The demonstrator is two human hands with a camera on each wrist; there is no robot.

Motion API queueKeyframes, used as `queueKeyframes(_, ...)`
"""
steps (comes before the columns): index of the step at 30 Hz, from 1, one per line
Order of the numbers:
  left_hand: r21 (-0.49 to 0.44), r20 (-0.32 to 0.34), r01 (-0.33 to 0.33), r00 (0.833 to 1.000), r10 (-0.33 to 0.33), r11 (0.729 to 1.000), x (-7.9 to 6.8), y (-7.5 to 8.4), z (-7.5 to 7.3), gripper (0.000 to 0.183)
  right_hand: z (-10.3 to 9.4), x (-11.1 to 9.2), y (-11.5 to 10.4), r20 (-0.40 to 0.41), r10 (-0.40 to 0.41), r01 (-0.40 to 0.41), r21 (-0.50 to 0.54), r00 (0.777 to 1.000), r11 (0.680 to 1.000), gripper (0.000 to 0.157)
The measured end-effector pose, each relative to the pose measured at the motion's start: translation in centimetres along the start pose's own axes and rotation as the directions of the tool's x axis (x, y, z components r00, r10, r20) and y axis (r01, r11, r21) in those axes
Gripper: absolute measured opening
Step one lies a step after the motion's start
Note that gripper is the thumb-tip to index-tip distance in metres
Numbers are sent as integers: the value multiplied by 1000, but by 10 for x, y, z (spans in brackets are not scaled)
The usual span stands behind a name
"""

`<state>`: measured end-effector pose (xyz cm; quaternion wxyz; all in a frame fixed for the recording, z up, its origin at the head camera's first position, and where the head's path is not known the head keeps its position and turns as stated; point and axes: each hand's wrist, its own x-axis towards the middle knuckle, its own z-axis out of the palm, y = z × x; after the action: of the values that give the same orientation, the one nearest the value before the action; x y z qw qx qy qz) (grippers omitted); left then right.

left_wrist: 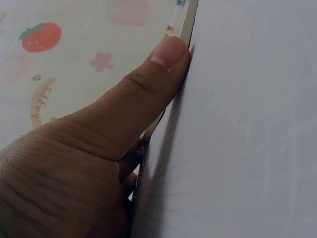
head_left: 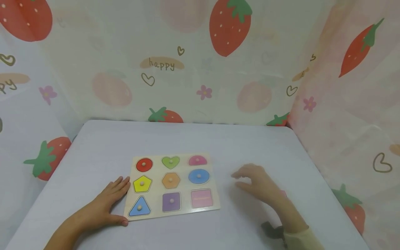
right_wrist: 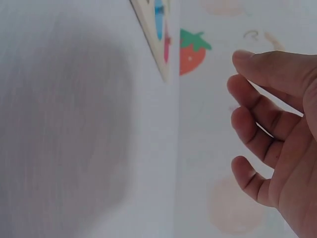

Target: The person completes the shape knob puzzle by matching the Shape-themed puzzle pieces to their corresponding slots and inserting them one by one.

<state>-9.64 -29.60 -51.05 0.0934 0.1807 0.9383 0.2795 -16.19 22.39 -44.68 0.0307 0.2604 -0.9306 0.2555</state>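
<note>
A wooden shape puzzle board (head_left: 156, 190) lies flat on the table, with knobbed pieces such as a red circle (head_left: 144, 165), a purple square (head_left: 172, 201) and a blue triangle (head_left: 139, 207). At its lower right, a pink rectangle (head_left: 201, 198) shows printed marks and no knob. My left hand (head_left: 104, 205) rests along the board's left edge, fingers and thumb extended against it; in the left wrist view, the thumb (left_wrist: 143, 87) touches the edge. Right of the board, my right hand (head_left: 254, 180) hovers above the table with loosely bent fingers, holding nothing.
Partly hidden behind the right forearm, a small pink thing (head_left: 283, 193) lies on the table. Something dark (head_left: 271, 230) is attached at the right wrist. The white table (head_left: 175, 139) is enclosed at the back and sides by strawberry-print curtains (head_left: 193, 69).
</note>
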Motion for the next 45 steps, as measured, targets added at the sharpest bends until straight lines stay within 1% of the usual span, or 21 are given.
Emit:
queueKeyframes(5, 11, -4, -15, 1000, 15, 1000, 0, -1, 1, 126, -11, -16, 18, -27, 14, -14, 20, 1000, 1000, 24)
queueKeyframes(8, 14, 1, -18, 1000, 18, 1000, 1, -3, 2, 127, -17, -26, 26, -30, 51, -52, -8, 998, 999, 24)
queueKeyframes(11, 20, -6, -21, 1000, 21, 1000, 1, -5, 1, 127, -24, -33, 32, -29, 69, -70, -29, 997, 997, 25)
queueKeyframes(14, 24, -22, -28, 999, 29, 999, 1, -7, 0, 127, -32, -38, 38, -43, 50, -53, -66, 998, 996, 25)
queueKeyframes(18, 15, -21, -27, 999, 27, 1000, -3, -7, 2, 127, -40, -47, 50, -45, 42, -47, -96, 998, 994, 24)
queueKeyframes(21, 7, -11, -21, 1000, 21, 1000, -6, -6, 4, 127, -44, -56, 59, -24, 88, -90, -89, 996, 992, 23)
queueKeyframes(24, 13, -16, -23, 1000, 23, 1000, -7, -5, 5, 125, -51, -64, 67, -11, 139, -139, -68, 990, 988, 24)
queueKeyframes(28, 22, -25, -30, 999, 30, 999, -4, -5, 5, 125, -58, -75, 76, -3, 164, -164, -63, 986, 984, 22)
queueKeyframes(32, 17, -18, -34, 999, 35, 999, -1, -4, 7, 125, -61, -84, 81, 6, 168, -167, -95, 986, 981, 20)
queueKeyframes(35, 23, -19, -30, 999, 30, 999, 0, -4, 8, 125, -61, -86, 85, 19, 189, -186, -106, 982, 977, 19)
queueKeyframes(41, 30, -14, -21, 1000, 21, 999, 1, -4, 6, 125, -57, -85, 88, 72, 244, -239, -74, 967, 968, 17)
queueKeyframes(45, 30, -9, -15, 1000, 16, 999, 1, -4, 4, 125, -54, -87, 90, 101, 264, -261, -48, 959, 964, 22)
